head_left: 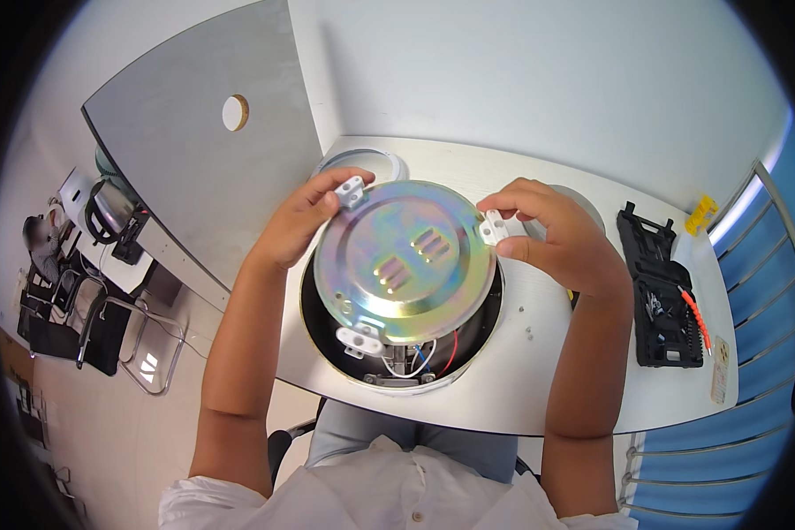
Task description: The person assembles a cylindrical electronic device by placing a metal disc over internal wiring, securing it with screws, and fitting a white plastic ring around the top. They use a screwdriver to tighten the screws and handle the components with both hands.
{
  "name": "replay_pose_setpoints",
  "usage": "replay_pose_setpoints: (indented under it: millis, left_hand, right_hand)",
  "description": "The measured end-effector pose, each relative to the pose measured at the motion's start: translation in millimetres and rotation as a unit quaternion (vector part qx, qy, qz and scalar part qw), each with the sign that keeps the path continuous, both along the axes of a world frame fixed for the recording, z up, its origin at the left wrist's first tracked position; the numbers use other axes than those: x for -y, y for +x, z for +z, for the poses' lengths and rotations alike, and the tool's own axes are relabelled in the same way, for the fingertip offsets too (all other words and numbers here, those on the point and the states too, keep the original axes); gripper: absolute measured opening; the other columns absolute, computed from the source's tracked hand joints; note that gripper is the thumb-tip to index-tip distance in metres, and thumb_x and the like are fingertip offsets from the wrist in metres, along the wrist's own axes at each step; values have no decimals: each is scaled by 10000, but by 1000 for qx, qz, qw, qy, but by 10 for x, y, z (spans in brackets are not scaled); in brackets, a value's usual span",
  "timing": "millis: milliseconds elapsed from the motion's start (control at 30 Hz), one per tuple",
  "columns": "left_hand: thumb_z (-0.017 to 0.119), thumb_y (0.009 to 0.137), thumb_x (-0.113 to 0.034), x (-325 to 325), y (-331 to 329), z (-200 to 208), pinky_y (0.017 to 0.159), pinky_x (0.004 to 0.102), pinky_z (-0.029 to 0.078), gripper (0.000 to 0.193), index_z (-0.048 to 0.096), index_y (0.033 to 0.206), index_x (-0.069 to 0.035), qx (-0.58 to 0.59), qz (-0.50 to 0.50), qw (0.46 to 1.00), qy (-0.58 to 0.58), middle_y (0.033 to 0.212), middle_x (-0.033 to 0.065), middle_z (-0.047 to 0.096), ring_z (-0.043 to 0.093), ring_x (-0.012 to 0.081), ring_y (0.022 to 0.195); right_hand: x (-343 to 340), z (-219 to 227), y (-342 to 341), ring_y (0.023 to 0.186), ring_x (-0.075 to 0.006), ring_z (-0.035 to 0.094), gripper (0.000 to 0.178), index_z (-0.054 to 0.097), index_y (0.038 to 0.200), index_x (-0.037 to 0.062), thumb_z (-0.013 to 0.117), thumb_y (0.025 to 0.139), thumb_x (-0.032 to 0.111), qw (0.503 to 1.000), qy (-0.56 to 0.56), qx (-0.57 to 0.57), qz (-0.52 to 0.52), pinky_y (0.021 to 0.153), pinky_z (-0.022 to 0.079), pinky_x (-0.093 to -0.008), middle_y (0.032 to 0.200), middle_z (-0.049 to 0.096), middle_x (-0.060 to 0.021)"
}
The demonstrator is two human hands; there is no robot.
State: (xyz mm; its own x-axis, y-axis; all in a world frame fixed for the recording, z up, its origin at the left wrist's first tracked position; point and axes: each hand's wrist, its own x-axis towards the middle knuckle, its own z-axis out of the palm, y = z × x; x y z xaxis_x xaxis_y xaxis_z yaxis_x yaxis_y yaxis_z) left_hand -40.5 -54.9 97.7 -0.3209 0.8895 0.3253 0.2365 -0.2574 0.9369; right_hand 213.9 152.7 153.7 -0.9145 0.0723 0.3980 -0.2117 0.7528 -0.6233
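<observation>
A round, iridescent metal cover plate (406, 305) tilts over a dark round appliance housing (327, 358) on the table. White plastic brackets stick out from its rim. My left hand (305, 216) pinches the upper-left bracket (349, 192) between thumb and fingers. At the upper right, my right hand (548, 234) grips another bracket (493, 228). A third white bracket (360, 341) sits at the plate's near-left edge, with nobody touching it. Below that edge, white, blue and red wires (451, 352) show inside the housing. The plate hides most of the interior.
On the right lies an open black tool case (654, 300), with an orange-handled tool (695, 320) across it. Small screws (528, 333) lie right of the housing. A pale ring (393, 162) rests behind it. A grey panel (194, 115) stands at left, blue-backed metal rails (751, 389) at right.
</observation>
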Motion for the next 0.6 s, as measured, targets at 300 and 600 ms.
replay_pose_setpoints:
  millis: [300, 600]
  left_hand:
    - [559, 861, -575, 78, 16, -167, 929, 292, 435, 641, 536, 1263, -76, 12, 20, 999, -28, 1206, 35, 557, 526, 154, 1091]
    - [506, 893, -541, 270, 297, -50, 1054, 387, 301, 637, 499, 1305, -56, -120, 158, 980, 23, 1318, 100, 493, 427, 222, 1245]
  right_hand:
    - [60, -69, -39, 924, -195, 520, 358, 628, 1070, 26, 670, 734, 139, 999, 14, 32, 16, 840, 418, -321, 948, 595, -72]
    - [39, -90, -58, 925, -201, 519, 379, 612, 1104, 7, 661, 747, 126, 999, 16, 43, 27, 834, 420, -322, 960, 578, -85]
